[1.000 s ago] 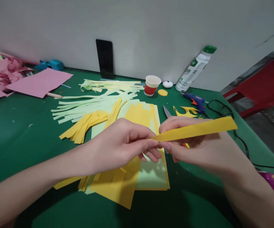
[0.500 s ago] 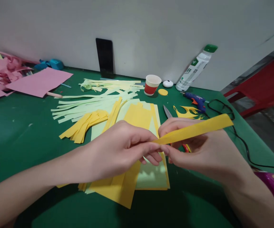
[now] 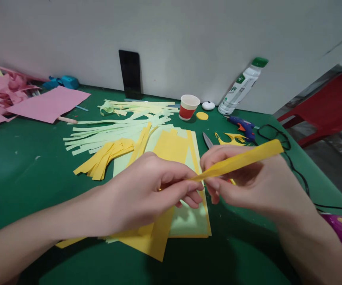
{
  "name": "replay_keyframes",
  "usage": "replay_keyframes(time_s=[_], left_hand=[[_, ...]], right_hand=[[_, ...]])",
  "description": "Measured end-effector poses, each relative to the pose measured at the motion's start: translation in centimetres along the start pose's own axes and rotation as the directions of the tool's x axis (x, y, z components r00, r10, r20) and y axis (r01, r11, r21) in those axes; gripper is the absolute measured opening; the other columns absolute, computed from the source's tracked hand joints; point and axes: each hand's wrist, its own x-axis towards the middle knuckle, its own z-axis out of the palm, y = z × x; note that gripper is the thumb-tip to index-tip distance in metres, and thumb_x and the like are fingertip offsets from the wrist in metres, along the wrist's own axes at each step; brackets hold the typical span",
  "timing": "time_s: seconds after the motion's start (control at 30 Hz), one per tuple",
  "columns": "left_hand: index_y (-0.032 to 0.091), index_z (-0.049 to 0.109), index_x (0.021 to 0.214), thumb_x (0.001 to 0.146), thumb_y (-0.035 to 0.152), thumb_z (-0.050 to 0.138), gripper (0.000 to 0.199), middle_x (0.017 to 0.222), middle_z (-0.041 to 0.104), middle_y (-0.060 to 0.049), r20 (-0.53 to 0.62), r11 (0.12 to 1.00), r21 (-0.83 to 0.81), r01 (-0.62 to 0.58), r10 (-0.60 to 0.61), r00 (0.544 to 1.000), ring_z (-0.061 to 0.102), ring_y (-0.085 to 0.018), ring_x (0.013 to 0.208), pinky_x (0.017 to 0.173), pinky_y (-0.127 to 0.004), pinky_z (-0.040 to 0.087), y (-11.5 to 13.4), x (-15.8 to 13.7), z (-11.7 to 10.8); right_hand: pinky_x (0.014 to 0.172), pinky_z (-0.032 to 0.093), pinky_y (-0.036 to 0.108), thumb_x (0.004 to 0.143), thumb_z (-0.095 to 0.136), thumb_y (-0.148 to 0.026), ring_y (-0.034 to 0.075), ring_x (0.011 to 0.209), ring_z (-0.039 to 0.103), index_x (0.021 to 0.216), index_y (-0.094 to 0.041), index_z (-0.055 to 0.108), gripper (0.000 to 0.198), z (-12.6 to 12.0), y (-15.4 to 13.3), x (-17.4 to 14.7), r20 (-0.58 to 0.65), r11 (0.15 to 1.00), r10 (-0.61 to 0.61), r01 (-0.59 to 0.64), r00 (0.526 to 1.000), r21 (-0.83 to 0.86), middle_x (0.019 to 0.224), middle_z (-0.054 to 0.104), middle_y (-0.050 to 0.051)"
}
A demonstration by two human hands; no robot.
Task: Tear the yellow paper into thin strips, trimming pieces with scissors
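A yellow paper strip (image 3: 245, 160) runs between my hands, its free end slanting up to the right. My left hand (image 3: 156, 190) pinches it between thumb and forefinger, and the strip narrows into a twist or fold there. My right hand (image 3: 248, 182) is closed on the same strip just right of that pinch, thumb below and fingers behind. Under both hands lie yellow paper pieces (image 3: 171, 146) on pale green sheets (image 3: 189, 221). Scissors show a blade (image 3: 207, 140) beyond my right hand, which hides most of them.
Pale green strips (image 3: 99, 134) and a yellow strip bundle (image 3: 104, 158) lie left on the green table (image 3: 25, 170). Behind are a phone (image 3: 130, 74), a paper cup (image 3: 189, 107) and a leaning bottle (image 3: 242, 87). A glue gun (image 3: 244, 126) with a black cord lies right.
My right hand's fingertips have shifted slightly along the strip, and the strip looks more twisted by my left thumb. Its free end has moved a little left.
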Motion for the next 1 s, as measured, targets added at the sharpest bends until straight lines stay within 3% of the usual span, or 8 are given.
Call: replay_keyframes(time_s=[0.23, 0.4, 0.57, 0.73, 1.0], left_hand=[[0.016, 0.069, 0.073, 0.085, 0.018, 0.050, 0.022, 0.071, 0.072, 0.005, -0.014, 1.000, 0.018, 0.001, -0.001, 1.000, 0.065, -0.004, 0.062, 0.058, -0.008, 0.049, 0.0, -0.1, -0.1], [0.017, 0.068, 0.072, 0.082, 0.013, 0.049, 0.023, 0.065, 0.071, 0.005, -0.116, 0.980, 0.186, -0.072, 0.094, 0.989, 0.063, -0.006, 0.056, 0.052, -0.011, 0.045, -0.2, -0.3, -0.1], [0.016, 0.068, 0.072, 0.080, 0.011, 0.047, 0.023, 0.055, 0.067, 0.004, -0.125, 0.913, 0.372, -0.167, 0.227, 0.966, 0.051, -0.003, 0.039, 0.040, -0.013, 0.033, -0.3, -0.4, 0.1], [0.017, 0.068, 0.071, 0.081, 0.012, 0.046, 0.025, 0.057, 0.068, 0.002, -0.126, 0.889, 0.420, -0.183, 0.257, 0.958, 0.047, -0.003, 0.036, 0.039, -0.015, 0.029, -0.2, -0.5, 0.0], [0.018, 0.068, 0.070, 0.081, 0.014, 0.046, 0.025, 0.057, 0.067, 0.003, -0.164, 0.873, 0.463, -0.154, 0.256, 0.953, 0.040, -0.003, 0.034, 0.038, -0.016, 0.028, -0.1, -0.8, -0.1]], right_hand=[[0.041, 0.046, 0.014, 0.065, 0.061, -0.008, 0.006, 0.053, 0.055, 0.067, -0.022, 0.061, 0.014, -1.0, 0.2, 0.1, -0.020, 0.999, -0.051, 0.051, 0.999, 0.018, 0.067, 0.055, -0.006], [0.038, 0.044, 0.014, 0.067, 0.063, -0.014, 0.005, 0.049, 0.053, 0.067, -0.022, 0.061, 0.008, -0.7, 0.1, 0.4, 0.043, 0.999, -0.035, 0.035, 0.998, 0.002, 0.070, 0.056, -0.005], [0.041, 0.043, 0.015, 0.066, 0.067, -0.014, 0.006, 0.051, 0.054, 0.066, -0.021, 0.063, 0.008, -0.6, 0.0, 0.6, 0.066, 0.988, -0.083, 0.091, 0.994, -0.122, 0.068, 0.060, -0.003], [0.040, 0.044, 0.014, 0.062, 0.065, -0.003, 0.005, 0.050, 0.055, 0.064, -0.023, 0.065, 0.021, -0.9, 0.0, 0.5, 0.039, 0.996, -0.077, 0.078, 0.996, -0.032, 0.068, 0.061, -0.005], [0.038, 0.046, 0.018, 0.067, 0.065, -0.009, 0.006, 0.045, 0.055, 0.069, -0.027, 0.068, 0.018, -2.0, 0.2, 0.5, -0.070, 0.994, -0.046, 0.052, 0.997, 0.093, 0.069, 0.061, -0.005]])
